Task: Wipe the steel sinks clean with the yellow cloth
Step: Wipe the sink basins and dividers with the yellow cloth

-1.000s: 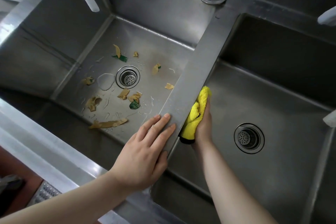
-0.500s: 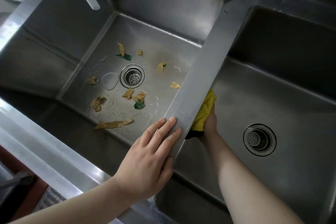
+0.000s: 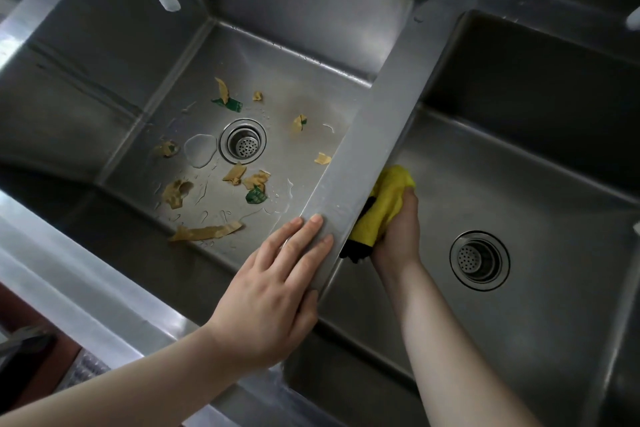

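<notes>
Two steel sinks (image 3: 519, 340) share a divider (image 3: 381, 121); scraps (image 3: 204, 232) litter the left basin. The left hand (image 3: 273, 291) rests flat on the divider, grip open. The right hand (image 3: 398, 232) grips the yellow cloth (image 3: 384, 204) against the divider wall.

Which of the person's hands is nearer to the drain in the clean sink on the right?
The right hand. It grips the yellow cloth inside that sink, beside the drain. The left hand rests flat on the divider between the sinks, farther away.
</notes>
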Action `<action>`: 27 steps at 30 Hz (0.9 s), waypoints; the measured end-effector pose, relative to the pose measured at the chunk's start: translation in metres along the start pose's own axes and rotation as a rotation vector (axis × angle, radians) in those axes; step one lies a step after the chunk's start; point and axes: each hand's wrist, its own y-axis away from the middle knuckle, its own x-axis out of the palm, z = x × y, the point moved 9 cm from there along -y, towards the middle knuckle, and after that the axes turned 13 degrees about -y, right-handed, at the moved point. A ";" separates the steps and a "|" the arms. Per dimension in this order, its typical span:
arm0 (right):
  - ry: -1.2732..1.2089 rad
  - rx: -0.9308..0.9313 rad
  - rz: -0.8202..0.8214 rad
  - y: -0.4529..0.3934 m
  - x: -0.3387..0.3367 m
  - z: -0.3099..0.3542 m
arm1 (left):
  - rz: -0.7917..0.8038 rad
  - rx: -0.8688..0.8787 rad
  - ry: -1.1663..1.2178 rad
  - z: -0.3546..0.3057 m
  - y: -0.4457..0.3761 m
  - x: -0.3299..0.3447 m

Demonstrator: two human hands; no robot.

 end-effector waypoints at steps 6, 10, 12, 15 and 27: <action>-0.008 -0.076 0.068 0.035 0.019 0.037 | 0.035 0.054 -0.136 -0.003 -0.004 -0.002; 0.083 -0.147 0.074 0.054 0.023 0.055 | -0.030 0.132 -0.200 0.002 -0.034 -0.025; 0.133 -0.201 0.075 0.058 0.024 0.066 | -0.057 0.120 -0.177 0.009 -0.054 -0.033; 0.196 -0.278 0.081 0.066 0.028 0.077 | -0.101 0.026 -0.056 0.021 -0.092 -0.036; 0.303 -0.465 0.005 0.052 0.050 0.052 | -0.049 -0.119 0.204 0.026 -0.190 -0.009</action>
